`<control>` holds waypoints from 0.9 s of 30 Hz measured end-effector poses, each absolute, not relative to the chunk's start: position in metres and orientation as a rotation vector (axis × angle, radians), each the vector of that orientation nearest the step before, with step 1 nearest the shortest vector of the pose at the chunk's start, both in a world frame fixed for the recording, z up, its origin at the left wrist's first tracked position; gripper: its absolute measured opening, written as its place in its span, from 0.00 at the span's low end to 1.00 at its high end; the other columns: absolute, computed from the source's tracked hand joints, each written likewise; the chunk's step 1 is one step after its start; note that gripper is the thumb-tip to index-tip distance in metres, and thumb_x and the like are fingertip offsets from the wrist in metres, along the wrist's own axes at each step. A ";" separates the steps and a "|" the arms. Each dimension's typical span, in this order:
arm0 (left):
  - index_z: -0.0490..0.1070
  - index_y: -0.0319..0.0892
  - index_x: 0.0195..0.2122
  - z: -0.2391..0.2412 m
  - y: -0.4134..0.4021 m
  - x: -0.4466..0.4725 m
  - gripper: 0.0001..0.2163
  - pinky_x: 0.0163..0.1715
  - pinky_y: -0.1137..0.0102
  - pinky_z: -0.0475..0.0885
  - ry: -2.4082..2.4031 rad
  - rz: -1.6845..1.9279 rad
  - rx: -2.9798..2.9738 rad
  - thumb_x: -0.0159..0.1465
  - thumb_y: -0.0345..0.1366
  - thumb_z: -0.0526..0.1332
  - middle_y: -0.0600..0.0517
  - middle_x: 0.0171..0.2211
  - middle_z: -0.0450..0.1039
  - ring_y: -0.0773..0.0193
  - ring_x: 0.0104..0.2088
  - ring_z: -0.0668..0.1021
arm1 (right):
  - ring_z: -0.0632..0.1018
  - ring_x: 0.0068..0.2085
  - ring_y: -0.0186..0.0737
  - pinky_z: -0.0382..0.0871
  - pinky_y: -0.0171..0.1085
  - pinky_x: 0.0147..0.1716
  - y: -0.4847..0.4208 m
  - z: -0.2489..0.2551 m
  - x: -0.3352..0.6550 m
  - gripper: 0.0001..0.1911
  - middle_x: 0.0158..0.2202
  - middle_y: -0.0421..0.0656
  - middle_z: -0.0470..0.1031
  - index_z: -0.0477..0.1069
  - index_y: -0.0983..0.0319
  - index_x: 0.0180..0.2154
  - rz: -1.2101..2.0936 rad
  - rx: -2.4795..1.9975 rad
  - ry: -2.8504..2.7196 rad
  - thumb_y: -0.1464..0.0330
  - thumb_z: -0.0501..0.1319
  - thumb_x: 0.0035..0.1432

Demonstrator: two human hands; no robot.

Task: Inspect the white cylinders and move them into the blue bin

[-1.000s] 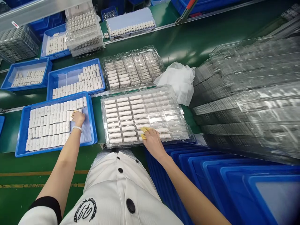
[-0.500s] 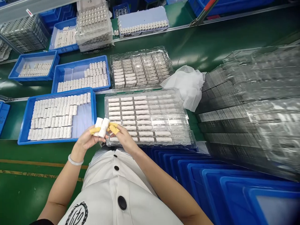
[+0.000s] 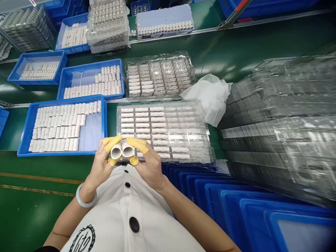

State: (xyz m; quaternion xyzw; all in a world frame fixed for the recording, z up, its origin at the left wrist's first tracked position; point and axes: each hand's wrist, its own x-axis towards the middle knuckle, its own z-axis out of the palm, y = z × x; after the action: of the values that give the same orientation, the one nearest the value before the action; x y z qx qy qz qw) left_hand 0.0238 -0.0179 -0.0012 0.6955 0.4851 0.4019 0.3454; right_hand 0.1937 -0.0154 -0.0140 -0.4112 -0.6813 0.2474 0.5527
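Two white hollow tubes are held side by side, their open ends facing me. My left hand (image 3: pixel 103 159) is closed on the left white tube (image 3: pixel 116 152). My right hand (image 3: pixel 148 162) pinches the right white tube (image 3: pixel 128 150). Yellow finger cots cover the thumbs and some fingers of both hands. Just behind the hands lies a clear plastic tray (image 3: pixel 183 129) with rows of white tubes in its slots. To the left, a blue bin (image 3: pixel 24 140) holds several rows of similar white tubes on a pale liner.
Behind stand a second blue bin (image 3: pixel 60 84) and another filled clear tray (image 3: pixel 160 75). A crumpled white sheet (image 3: pixel 210 94) lies right of the trays. Tall stacks of clear trays (image 3: pixel 283 129) rise at the right, with nested blue bins (image 3: pixel 236 203) below them.
Both hands have turned the two tubes so that their open ends face me. The right hand has moved slightly right and now grips its own tube.
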 end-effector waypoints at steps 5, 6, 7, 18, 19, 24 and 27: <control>0.64 0.50 0.59 0.002 -0.017 0.024 0.21 0.48 0.60 0.68 1.271 1.024 1.955 0.65 0.31 0.58 0.47 0.49 0.72 0.57 0.49 0.70 | 0.78 0.45 0.43 0.76 0.43 0.43 -0.013 -0.010 0.194 0.23 0.45 0.46 0.77 0.66 0.55 0.54 0.550 -0.954 -1.610 0.77 0.61 0.57; 0.64 0.50 0.59 0.003 -0.016 0.024 0.21 0.48 0.60 0.68 1.270 1.020 1.968 0.65 0.31 0.58 0.47 0.49 0.72 0.57 0.48 0.70 | 0.78 0.45 0.43 0.76 0.43 0.43 -0.013 -0.010 0.194 0.23 0.45 0.46 0.77 0.67 0.55 0.54 0.553 -0.953 -1.607 0.76 0.61 0.57; 0.64 0.50 0.59 0.004 -0.016 0.024 0.21 0.48 0.60 0.67 1.269 1.020 1.978 0.65 0.30 0.57 0.47 0.49 0.72 0.57 0.48 0.69 | 0.78 0.45 0.43 0.76 0.43 0.43 -0.013 -0.010 0.194 0.23 0.45 0.46 0.77 0.67 0.55 0.54 0.556 -0.954 -1.607 0.76 0.61 0.57; 0.62 0.50 0.61 0.011 -0.015 0.024 0.23 0.49 0.61 0.68 1.325 0.984 1.967 0.65 0.32 0.58 0.45 0.49 0.66 0.58 0.49 0.70 | 0.77 0.45 0.43 0.74 0.43 0.43 -0.012 -0.011 0.195 0.23 0.46 0.46 0.76 0.67 0.55 0.54 0.592 -0.957 -1.615 0.75 0.61 0.57; 0.63 0.49 0.61 0.011 -0.015 0.024 0.23 0.49 0.62 0.68 1.326 0.992 1.926 0.64 0.32 0.58 0.45 0.47 0.66 0.58 0.48 0.70 | 0.77 0.45 0.43 0.73 0.43 0.43 -0.012 -0.010 0.195 0.22 0.45 0.46 0.76 0.68 0.54 0.53 0.622 -0.962 -1.606 0.74 0.61 0.58; 0.71 0.45 0.53 0.018 -0.014 0.025 0.19 0.44 0.67 0.70 1.236 1.005 1.344 0.60 0.36 0.64 0.47 0.44 0.71 0.60 0.44 0.74 | 0.75 0.37 0.39 0.72 0.41 0.38 -0.009 0.001 0.198 0.14 0.38 0.43 0.75 0.73 0.57 0.43 1.163 -1.072 -1.381 0.67 0.66 0.53; 0.72 0.42 0.51 0.022 -0.011 0.028 0.17 0.35 0.73 0.73 1.085 0.956 0.760 0.60 0.36 0.64 0.48 0.39 0.74 0.65 0.35 0.76 | 0.74 0.34 0.35 0.71 0.36 0.34 -0.004 0.008 0.202 0.14 0.35 0.41 0.75 0.73 0.60 0.41 1.815 -0.982 -0.920 0.64 0.66 0.52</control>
State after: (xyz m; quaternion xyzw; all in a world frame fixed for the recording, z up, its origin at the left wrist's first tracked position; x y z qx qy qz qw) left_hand 0.0276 -0.0113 0.0218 0.3393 0.4840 0.4266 0.6846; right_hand 0.2016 -0.0037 0.0084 -0.3931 -0.3681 0.7265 0.4268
